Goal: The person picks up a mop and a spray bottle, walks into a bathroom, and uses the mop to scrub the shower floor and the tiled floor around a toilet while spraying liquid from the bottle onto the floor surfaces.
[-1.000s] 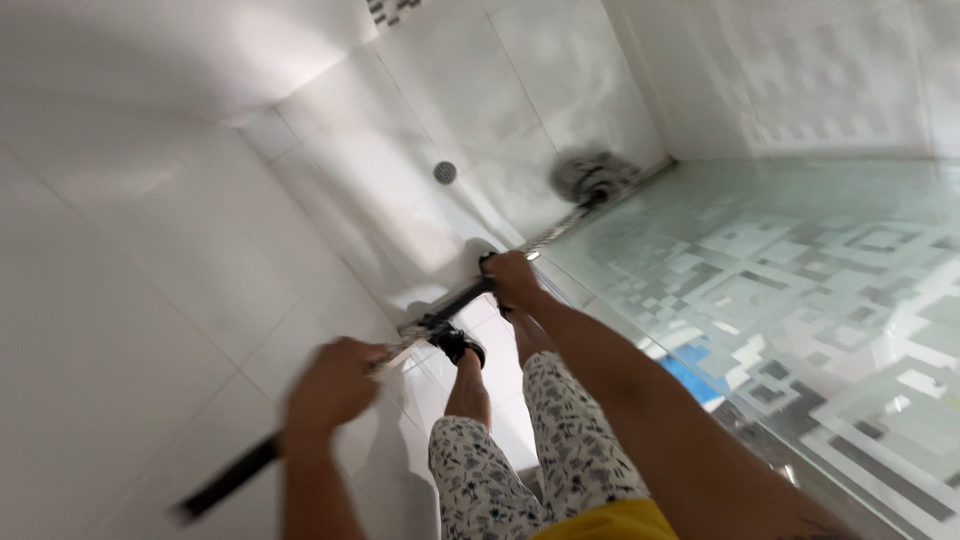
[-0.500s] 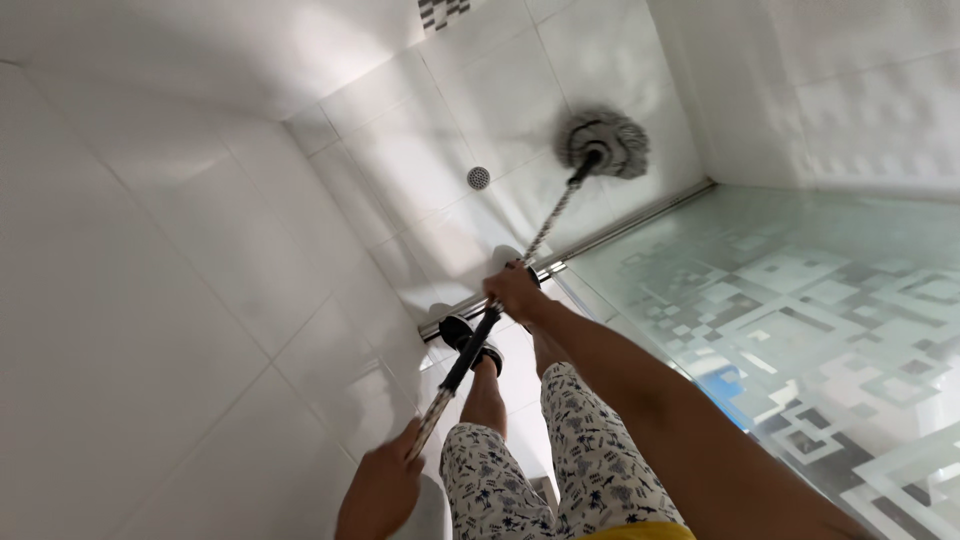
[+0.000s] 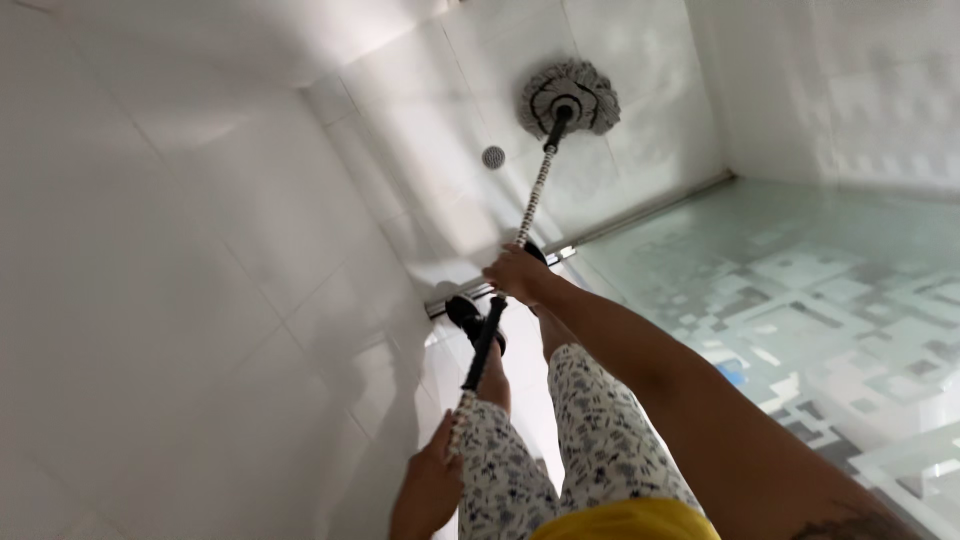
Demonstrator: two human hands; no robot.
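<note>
Head view, the only one here, looks down a long black-and-silver mop pole (image 3: 520,250) held by both bare hands. The right hand (image 3: 515,275) grips the pole about halfway along, fingers wrapped tight around it where the silver patterned section meets the black sleeve. The left hand (image 3: 432,485) holds the near end low in the picture, close to the person's patterned trousers (image 3: 600,440); its fingers seem curled about the pole, but the hand is seen from behind and how firmly they press I cannot tell. The round grey string mop head (image 3: 568,98) lies flat on the white tiled shower floor (image 3: 640,130), well out from the feet and just beside the small round metal drain (image 3: 493,157), apart from it. A black sandal (image 3: 470,315) stands near the metal door track (image 3: 640,210), and a frosted glass panel with a square pattern (image 3: 800,300) fills the right side; a white tiled wall (image 3: 180,260) fills the left.

By my judgement the step in hand is scrubbing the shower floor at the far reach of a stroke. A next stroke would call for both hands staying clamped while the pole is drawn along the tiles, with the mop head kept pressed flat and steered clear of the drain and the glass
</note>
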